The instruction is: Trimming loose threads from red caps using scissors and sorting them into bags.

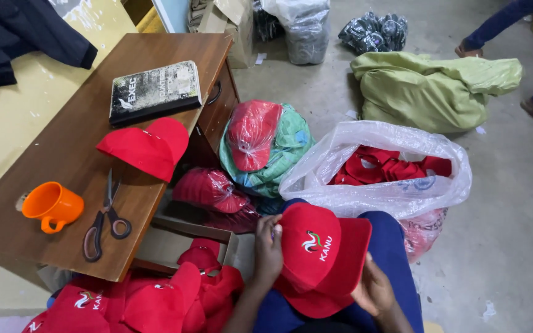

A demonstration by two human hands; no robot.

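Head view: both hands, left hand (268, 250) and right hand (372, 287), fingers closed gripping red cap (322, 250) over lap, beside bench (63, 166).

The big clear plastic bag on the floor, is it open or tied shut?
Open. The clear plastic bag has its mouth spread wide, and the red caps inside show through the opening.

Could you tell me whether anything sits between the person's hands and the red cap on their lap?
Nothing visible does: the left hand and right hand both already touch the red cap directly.
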